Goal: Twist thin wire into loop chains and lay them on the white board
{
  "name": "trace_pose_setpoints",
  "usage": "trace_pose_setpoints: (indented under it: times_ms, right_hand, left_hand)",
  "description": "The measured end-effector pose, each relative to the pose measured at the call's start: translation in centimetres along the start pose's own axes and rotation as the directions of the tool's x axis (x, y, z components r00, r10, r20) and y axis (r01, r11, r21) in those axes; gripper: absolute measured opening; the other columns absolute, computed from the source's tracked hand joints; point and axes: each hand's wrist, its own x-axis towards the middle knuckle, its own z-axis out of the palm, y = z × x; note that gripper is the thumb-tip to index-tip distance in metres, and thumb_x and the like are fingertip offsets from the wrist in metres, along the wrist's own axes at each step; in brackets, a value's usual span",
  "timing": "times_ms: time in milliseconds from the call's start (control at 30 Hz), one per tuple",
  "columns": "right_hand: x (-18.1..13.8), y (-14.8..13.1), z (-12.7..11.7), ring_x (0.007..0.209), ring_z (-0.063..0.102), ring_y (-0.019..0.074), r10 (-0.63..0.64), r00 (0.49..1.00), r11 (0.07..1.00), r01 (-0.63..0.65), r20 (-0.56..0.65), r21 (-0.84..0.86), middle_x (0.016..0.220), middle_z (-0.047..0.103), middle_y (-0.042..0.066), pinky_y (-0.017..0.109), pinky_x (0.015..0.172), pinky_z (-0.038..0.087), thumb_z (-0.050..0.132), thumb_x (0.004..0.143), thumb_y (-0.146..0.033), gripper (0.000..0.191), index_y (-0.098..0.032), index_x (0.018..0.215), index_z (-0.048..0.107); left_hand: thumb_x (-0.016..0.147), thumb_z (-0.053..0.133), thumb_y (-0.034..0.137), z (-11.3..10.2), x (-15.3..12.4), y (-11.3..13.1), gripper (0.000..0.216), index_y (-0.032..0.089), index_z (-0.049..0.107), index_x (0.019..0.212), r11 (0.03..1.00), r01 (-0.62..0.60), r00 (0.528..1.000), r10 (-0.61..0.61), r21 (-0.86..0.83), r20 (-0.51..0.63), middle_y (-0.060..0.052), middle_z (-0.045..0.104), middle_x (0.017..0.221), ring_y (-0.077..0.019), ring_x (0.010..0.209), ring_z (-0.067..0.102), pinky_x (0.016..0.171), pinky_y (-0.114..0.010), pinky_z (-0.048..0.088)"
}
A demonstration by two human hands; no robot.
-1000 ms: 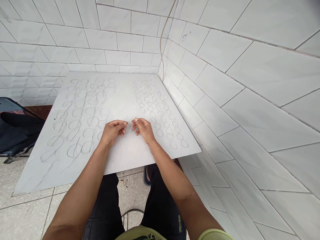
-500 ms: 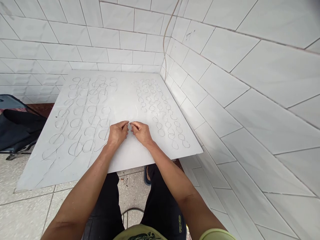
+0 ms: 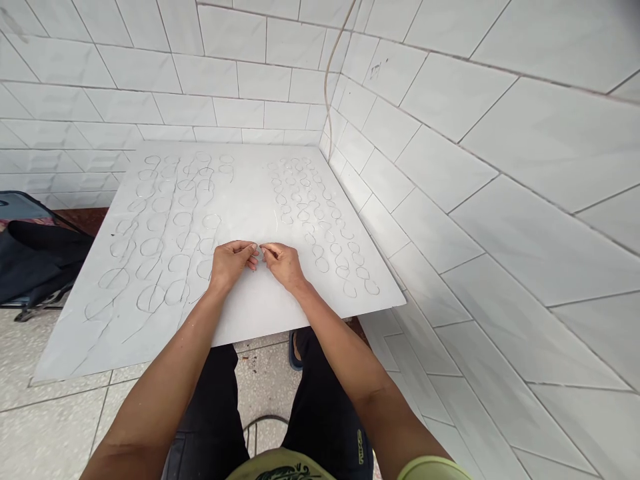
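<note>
Low in the middle of a white board (image 3: 247, 190), my two hands meet with fingertips almost touching. My left hand (image 3: 232, 261) is pinched, thumb against forefinger, its lower fingers a little loose. Pinched likewise, my right hand (image 3: 283, 263) faces it. Between them is a thin wire, mostly hidden by the fingers; a pale curved strand (image 3: 277, 220) shows just beyond the right hand. Many thin wire loops (image 3: 151, 247) lie in rows left of my hands, some with long straight tails. Smaller joined wire loops (image 3: 321, 265), like figure eights, lie to the right.
White tiled walls (image 3: 450, 167) meet in a corner behind and right of the board. A cable (image 3: 327, 87) hangs down that corner. Dark cloth (image 3: 40, 260) hangs over a folding chair at the left. My legs are under the board's front edge, above a speckled floor (image 3: 55, 427).
My left hand has shifted slightly left and turned, its lower fingers loosening a little. My right hand stays almost in place. The pale strand beyond it has moved slightly right.
</note>
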Motion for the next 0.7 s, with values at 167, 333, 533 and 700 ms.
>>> trace_pose_setpoints:
  times_ms: [167, 333, 533, 700]
  right_hand:
    - [0.07, 0.14, -0.02, 0.064, 0.053, 0.0146, -0.019, 1.0, 1.0, 0.019, -0.011, -0.01, 0.074, 0.064, 0.001, 0.028, 0.061, 0.043, 0.051, 0.092, -0.029, 0.024, -0.024, 0.086, 0.073]
    - [0.03, 0.09, -0.14, 0.071, 0.055, 0.0154, -0.09, 0.995, 0.994, 0.092, 0.034, -0.063, 0.078, 0.065, 0.002, 0.029, 0.066, 0.043, 0.047, 0.093, -0.024, 0.027, -0.023, 0.083, 0.072]
    - [-0.03, 0.1, -0.24, 0.07, 0.055, 0.0149, -0.109, 0.992, 0.992, 0.113, 0.06, -0.055, 0.076, 0.063, 0.001, 0.029, 0.065, 0.042, 0.047, 0.093, -0.023, 0.026, -0.023, 0.083, 0.071]
    - [-0.05, 0.01, -0.2, 0.07, 0.056, 0.0152, -0.076, 0.996, 0.995, 0.079, 0.048, -0.062, 0.077, 0.064, 0.002, 0.028, 0.065, 0.043, 0.048, 0.093, -0.027, 0.026, -0.023, 0.081, 0.071]
  left_hand:
    - [0.073, 0.08, 0.035, -0.2, 0.11, 0.12, 0.029, 0.012, 0.077, 0.09, 0.999, 0.014, 0.999, -0.012, -0.045, 0.036, -0.011, 0.075, 0.086, -0.0153, 0.064, 0.065, 0.054, -0.027, 0.052]
    - [0.074, 0.079, 0.033, -0.36, 0.22, 0.06, 0.025, 0.012, 0.076, 0.086, 0.999, 0.005, 0.996, -0.001, -0.042, 0.091, -0.007, 0.071, 0.074, -0.014, 0.059, 0.063, 0.055, -0.028, 0.053]
    - [0.074, 0.08, 0.03, -0.69, 0.07, 0.72, 0.024, 0.01, 0.077, 0.087, 0.998, 0.03, 0.994, -0.024, -0.053, 0.107, -0.007, 0.071, 0.073, -0.0138, 0.057, 0.062, 0.056, -0.029, 0.054]
    - [0.072, 0.082, 0.035, -0.5, -0.06, 0.9, 0.029, 0.011, 0.078, 0.088, 0.998, 0.043, 0.993, -0.039, -0.037, 0.11, -0.008, 0.072, 0.076, -0.0141, 0.059, 0.063, 0.058, -0.03, 0.055]
